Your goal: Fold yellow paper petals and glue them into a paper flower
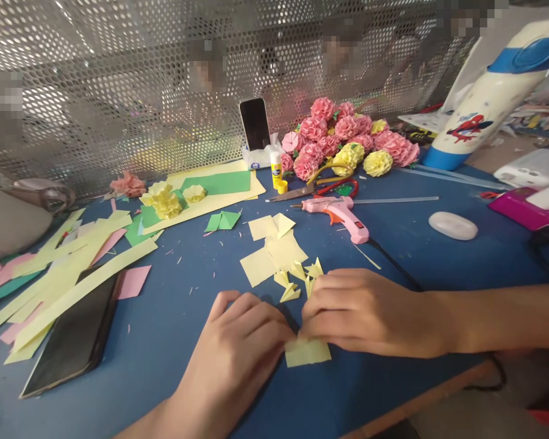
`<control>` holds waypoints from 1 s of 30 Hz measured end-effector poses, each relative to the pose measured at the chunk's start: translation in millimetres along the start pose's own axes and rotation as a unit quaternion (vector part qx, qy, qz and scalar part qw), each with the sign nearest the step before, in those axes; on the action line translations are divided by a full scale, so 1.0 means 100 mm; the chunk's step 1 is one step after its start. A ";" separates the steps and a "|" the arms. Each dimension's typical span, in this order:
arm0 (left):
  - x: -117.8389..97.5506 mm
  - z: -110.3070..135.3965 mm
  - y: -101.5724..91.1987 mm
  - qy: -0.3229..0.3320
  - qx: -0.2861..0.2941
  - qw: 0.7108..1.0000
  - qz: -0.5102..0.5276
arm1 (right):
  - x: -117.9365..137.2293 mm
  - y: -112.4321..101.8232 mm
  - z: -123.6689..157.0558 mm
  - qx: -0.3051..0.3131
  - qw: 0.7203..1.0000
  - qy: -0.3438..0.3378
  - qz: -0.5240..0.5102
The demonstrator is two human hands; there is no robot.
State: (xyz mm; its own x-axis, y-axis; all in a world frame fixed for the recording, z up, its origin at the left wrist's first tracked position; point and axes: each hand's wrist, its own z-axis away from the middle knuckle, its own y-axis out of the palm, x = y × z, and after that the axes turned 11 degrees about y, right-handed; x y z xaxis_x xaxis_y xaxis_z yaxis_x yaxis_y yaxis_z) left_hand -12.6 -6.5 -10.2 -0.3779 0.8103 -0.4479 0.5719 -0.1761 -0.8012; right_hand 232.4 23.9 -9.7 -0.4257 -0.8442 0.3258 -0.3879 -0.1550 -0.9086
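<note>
Left hand point(240, 350) and right hand point(361, 311) meet at small, pale-yellow paper rectangle point(308, 354); fingers curled, cannot tell whether clamped. Uneven pressure could wrinkle it.

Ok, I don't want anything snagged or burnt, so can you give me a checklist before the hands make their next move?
1. Small yellow sheet held firmly: cannot tell; left hand and right hand meet at its far edge, fingertips partly hidden.
2. Folded yellow pieces well clear of the hands: not ok; they lie close beside the right hand.
3. Pink glue gun apart from both hands: ok; it lies beyond them.
4. Pink glue gun cool: cannot tell; heat doesn't show.
5. Black cord clear of the right forearm: not ok; it runs up to it and out of sight.
</note>
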 end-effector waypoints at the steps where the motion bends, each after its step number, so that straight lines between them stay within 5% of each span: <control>1: 0.00 0.03 0.01 0.024 -0.009 0.999 -0.024 | -0.01 0.00 0.01 -0.006 1.000 -0.023 0.013; 7: 0.05 0.15 0.05 0.085 -0.019 0.991 -0.106 | -0.02 -0.03 0.05 -0.027 0.993 -0.095 0.057; 18: -0.04 0.15 0.04 0.120 -0.064 0.978 -0.157 | 0.04 0.00 0.07 -0.022 0.994 -0.085 0.060; 22: -0.09 0.14 -0.01 0.103 0.012 0.984 -0.144 | 0.03 0.01 0.06 -0.030 0.995 -0.082 0.038; 30: 0.02 -0.01 0.01 0.056 -0.021 0.997 -0.050 | -0.01 0.05 0.03 -0.019 0.995 0.042 -0.092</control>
State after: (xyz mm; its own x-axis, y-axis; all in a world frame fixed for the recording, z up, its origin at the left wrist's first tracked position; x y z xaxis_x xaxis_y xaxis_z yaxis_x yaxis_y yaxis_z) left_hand -11.8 -4.7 -11.8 -0.3520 0.8806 -0.3174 0.5666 -0.0694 -0.8211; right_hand 233.0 22.2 -15.2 -0.4106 -0.7574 0.5076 -0.4962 -0.2814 -0.8213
